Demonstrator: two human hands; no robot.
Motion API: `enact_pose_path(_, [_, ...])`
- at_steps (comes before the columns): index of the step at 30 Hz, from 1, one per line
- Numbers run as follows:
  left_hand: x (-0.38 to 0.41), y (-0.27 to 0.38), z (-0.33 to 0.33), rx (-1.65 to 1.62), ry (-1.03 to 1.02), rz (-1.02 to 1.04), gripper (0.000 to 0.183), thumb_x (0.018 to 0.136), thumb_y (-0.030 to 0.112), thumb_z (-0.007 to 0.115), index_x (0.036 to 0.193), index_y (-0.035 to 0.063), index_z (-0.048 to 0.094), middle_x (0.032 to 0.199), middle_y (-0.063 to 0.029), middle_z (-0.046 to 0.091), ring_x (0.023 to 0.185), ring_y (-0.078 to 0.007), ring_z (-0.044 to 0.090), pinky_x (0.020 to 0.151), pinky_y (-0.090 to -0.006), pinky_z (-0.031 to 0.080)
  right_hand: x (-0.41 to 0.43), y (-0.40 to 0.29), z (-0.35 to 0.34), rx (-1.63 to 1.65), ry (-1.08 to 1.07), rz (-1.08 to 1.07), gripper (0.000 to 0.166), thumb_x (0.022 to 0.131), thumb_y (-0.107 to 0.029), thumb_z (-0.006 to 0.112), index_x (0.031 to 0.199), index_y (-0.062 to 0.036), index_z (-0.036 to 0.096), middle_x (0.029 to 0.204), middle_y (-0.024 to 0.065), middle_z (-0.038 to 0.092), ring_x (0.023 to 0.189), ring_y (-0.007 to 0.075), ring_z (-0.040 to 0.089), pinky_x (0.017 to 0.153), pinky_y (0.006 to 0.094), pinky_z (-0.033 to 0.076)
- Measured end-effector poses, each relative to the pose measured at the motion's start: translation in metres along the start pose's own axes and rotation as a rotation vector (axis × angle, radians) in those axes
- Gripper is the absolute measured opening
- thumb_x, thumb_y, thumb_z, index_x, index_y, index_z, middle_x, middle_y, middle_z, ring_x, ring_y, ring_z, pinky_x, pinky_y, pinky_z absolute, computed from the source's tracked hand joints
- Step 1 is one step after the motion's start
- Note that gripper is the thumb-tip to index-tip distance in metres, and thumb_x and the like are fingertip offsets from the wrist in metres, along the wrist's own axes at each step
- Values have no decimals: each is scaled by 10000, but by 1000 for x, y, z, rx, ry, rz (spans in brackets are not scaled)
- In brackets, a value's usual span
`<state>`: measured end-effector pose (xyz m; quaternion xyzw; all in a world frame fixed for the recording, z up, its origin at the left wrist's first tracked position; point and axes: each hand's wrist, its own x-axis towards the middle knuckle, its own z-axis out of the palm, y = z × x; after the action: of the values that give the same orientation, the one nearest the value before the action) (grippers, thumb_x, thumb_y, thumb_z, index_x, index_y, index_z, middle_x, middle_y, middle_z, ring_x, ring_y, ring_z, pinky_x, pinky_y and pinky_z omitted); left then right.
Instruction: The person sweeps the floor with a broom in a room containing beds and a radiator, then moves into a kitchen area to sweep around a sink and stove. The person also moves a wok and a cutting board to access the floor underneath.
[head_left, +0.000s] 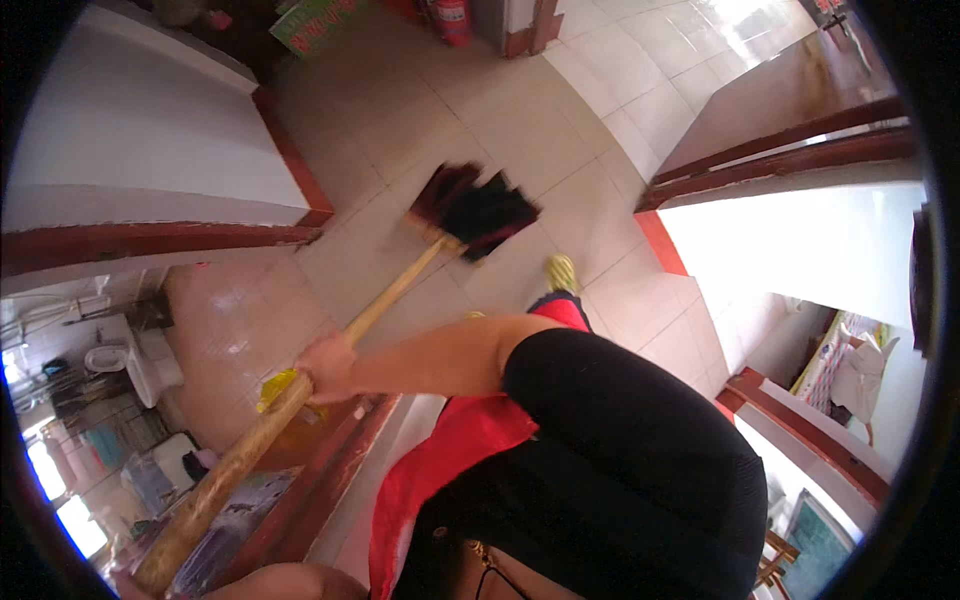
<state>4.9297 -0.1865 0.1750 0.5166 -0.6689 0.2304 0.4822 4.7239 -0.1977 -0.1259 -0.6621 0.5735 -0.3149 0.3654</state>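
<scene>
A mop with a long wooden handle (396, 289) slants across the view from lower left to centre. Its head of dark cloth strips (487, 210) lies spread on the tiled floor (517, 127). Partway along the handle, my right hand (330, 367) is closed around the wood, its arm crossing in front of my body. My left hand (133, 585) grips the thick upper end at the lower left rim, mostly cut off by the picture's edge. Something yellow (276, 388) shows beside the handle near my right hand; what it is cannot be made out.
A white wall with red-brown skirting (294, 161) juts in on the left. Beyond a doorway there, white bathroom fixtures (146, 360) stand. A brown door (765, 105) is at the right. A red fire extinguisher (452, 21) stands at the far end. My yellowish shoe (561, 274) is near the mop head.
</scene>
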Motion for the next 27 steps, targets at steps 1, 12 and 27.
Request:
enact_pose_path(1, [7, 4, -11, -2, 38, 89, 214, 789, 192, 512, 827, -7, 583, 742, -110, 574, 667, -205, 534, 612, -322, 439, 6, -16, 16, 126, -38, -27, 264, 553, -332, 679, 693, -125, 593, 691, 98, 592, 714, 294, 577, 629, 381, 451])
enact_pose_path(12, [18, 111, -38, -378, 61, 604, 161, 802, 196, 515, 807, 41, 558, 701, -87, 556, 620, -196, 530, 566, -331, 441, 3, -48, 28, 423, 143, -288, 292, 562, -199, 672, 820, -108, 571, 813, 108, 585, 819, 315, 538, 716, 400, 427])
enact_pose_path(27, [-19, 374, -10, -1408, -368, 1239, 105, 821, 202, 518, 779, 106, 524, 646, -55, 530, 557, -184, 523, 502, -343, 444, -333, 109, -187, 1, 982, 304, 252, 565, -197, 681, 738, -123, 513, 735, 68, 547, 786, 278, 523, 677, 384, 409])
